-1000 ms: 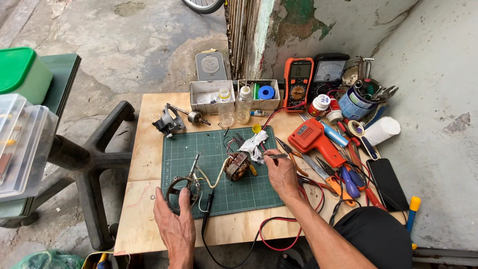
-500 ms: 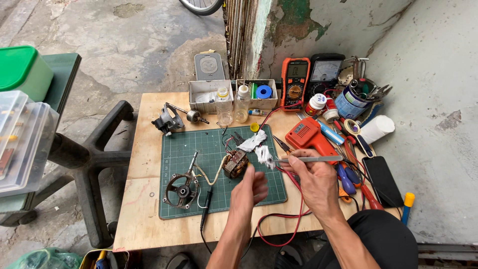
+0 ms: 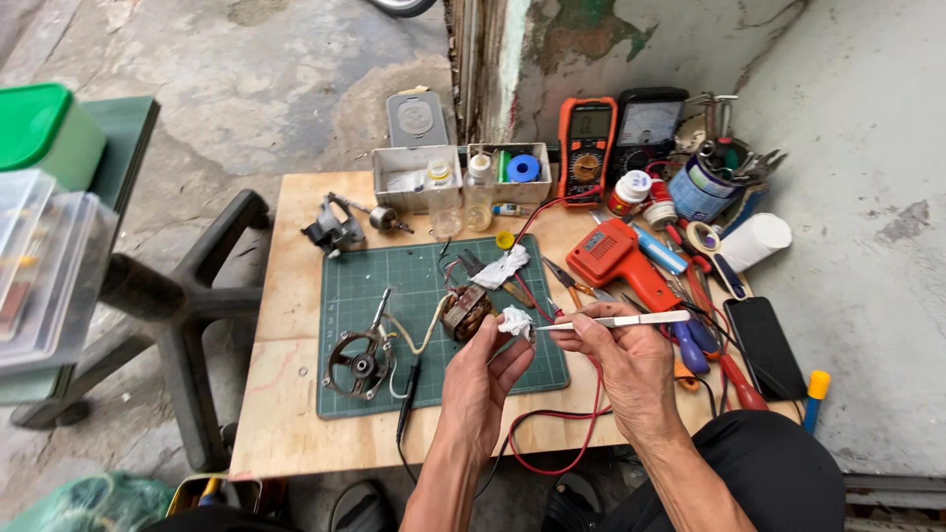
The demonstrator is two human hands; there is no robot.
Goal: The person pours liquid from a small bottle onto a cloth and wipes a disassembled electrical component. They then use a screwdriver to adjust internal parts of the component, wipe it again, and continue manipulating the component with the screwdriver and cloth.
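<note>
a: tissue wad [image 3: 515,320], small, white and crumpled, is pinched in the fingertips of my left hand [image 3: 480,379], held just above the near right part of the green cutting mat [image 3: 394,379], right beside the copper-wound motor coil [image 3: 465,312].

b: and the other hand?

a: my right hand [image 3: 631,365] has its grip closed on a pair of metal tweezers [image 3: 611,320], lying level, tips pointing left at the wad. i can't tell whether the tips touch it.

b: containers?

a: at the far edge of the desk [image 3: 286,433] sit two open grey trays. the left tray [image 3: 416,177] holds something pale and a small bottle with a yellowish cap; the right tray [image 3: 509,173] holds a blue roll of tape and a green item. two clear bottles stand in front of them. a blue tin [image 3: 702,189] at the far right is stuffed with pliers and other tools; i can't count them.

b: counts?

a: two meters leaning on the wall, one orange [image 3: 586,148], one black [image 3: 645,126]. two white wads: mine and another [image 3: 501,268] on the mat. one phone [image 3: 764,345], one white cup [image 3: 757,239], one red tool [image 3: 621,258].
</note>
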